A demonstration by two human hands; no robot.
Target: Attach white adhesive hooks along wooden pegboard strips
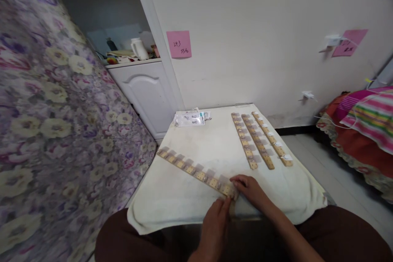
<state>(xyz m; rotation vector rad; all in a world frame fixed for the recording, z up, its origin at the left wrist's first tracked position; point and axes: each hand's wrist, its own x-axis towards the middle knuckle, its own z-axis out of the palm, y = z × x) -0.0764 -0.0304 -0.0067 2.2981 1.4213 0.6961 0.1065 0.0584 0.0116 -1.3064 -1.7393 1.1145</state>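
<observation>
A long, narrow wooden strip (201, 175) with small holes lies slantwise across the table. Small clear, see-through pieces stand along it at intervals. My left hand (215, 217) is closed at the strip's near right end, thumb and fingertips gripping its edge. From the right, my right hand (250, 189) reaches over that same end with its fingers pinched at the last clear piece; what lies between the fingertips is too small to make out. Farther right lie a strip with clear pieces (245, 141), a middle strip (258, 141) and an outer strip bearing white tags (272, 139).
A pale cloth (172, 204) covers the small table. At its back left lie flat clear packets (190, 118) with printing. A flowered curtain (76, 131) hangs close on the left, a white wall (245, 41) stands behind, and a bed with an orange cover (353, 131) is at right.
</observation>
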